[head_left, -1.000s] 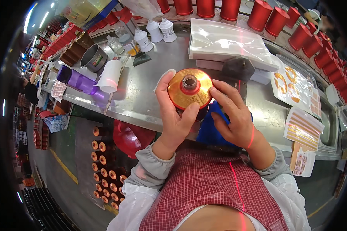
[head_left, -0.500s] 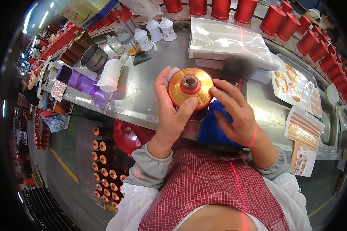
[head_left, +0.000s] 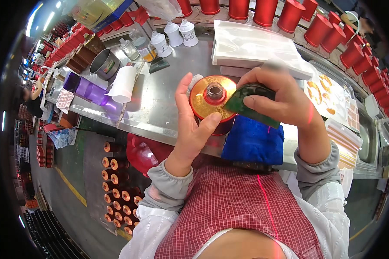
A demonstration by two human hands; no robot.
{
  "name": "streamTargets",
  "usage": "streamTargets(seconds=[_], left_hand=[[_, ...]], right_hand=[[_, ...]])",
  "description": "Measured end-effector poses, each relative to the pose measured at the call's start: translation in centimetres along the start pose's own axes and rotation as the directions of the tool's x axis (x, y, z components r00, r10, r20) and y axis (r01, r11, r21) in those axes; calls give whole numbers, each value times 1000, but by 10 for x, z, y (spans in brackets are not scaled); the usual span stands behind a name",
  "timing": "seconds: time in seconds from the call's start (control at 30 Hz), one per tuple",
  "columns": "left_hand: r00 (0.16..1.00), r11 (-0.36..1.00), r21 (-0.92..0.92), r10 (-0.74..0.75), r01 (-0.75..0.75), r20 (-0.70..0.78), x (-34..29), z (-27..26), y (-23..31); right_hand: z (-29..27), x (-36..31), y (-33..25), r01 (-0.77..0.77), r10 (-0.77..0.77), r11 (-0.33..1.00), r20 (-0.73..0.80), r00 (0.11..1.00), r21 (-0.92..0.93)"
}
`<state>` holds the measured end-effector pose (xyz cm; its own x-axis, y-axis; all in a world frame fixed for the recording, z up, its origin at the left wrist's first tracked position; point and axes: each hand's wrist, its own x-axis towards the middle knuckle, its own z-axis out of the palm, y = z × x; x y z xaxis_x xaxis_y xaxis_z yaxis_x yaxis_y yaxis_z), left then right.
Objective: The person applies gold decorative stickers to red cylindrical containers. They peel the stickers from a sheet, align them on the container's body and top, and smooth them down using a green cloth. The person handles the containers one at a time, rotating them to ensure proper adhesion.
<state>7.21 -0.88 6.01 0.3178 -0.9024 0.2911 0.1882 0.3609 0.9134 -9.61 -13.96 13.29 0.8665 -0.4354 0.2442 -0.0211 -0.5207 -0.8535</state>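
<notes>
A red bottle (head_left: 224,127) stands upright in front of me, with a gold ring-shaped decal (head_left: 199,96) around its open clear neck. My left hand (head_left: 188,123) grips the bottle's left side, thumb resting on the gold top. In my right hand (head_left: 287,93) is a dark green flat scraper (head_left: 239,104), pinched between fingers and thumb. Its edge lies against the right part of the gold top. A folded blue cloth (head_left: 256,142) lies just below the scraper, at the bench's near edge.
White packs (head_left: 255,41) lie behind the bottle, and red bottles (head_left: 291,16) line the far side. Gold decal sheets (head_left: 320,93) are at the right. White bottles (head_left: 188,33), a metal pot (head_left: 104,64) and a purple bottle (head_left: 86,90) stand left. Several copper-topped bottles (head_left: 115,178) stand below left.
My right hand has left the bottle's rim and now holds the green scraper against the gold top. More of the blue cloth shows. My left hand keeps its hold.
</notes>
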Motion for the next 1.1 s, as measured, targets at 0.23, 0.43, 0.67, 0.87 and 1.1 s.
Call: streamTargets(seconds=[0.23,0.43,0.67,0.87,1.1], left_hand=[[1000,1000,21,16,-15,-11,-1,-1,-1],[997,1000,2,19,-19,-72,-1,0,-7],[999,998,52,22,-20,-41,0,0,0],[997,995,81,62,-58,-50,1,1,-3],[994,984,158,95,-84,-58,-3,3,-2]], right_hand=[[6,0,8,17,-17,993,-6,1000,116],[2,0,5,-44,45,998,-13,999,42],[-1,-7,5,-105,115,990,-99,988,98],[0,-19,15,-134,154,985,-193,969,110],[8,-32,9,-43,44,999,-133,990,9]])
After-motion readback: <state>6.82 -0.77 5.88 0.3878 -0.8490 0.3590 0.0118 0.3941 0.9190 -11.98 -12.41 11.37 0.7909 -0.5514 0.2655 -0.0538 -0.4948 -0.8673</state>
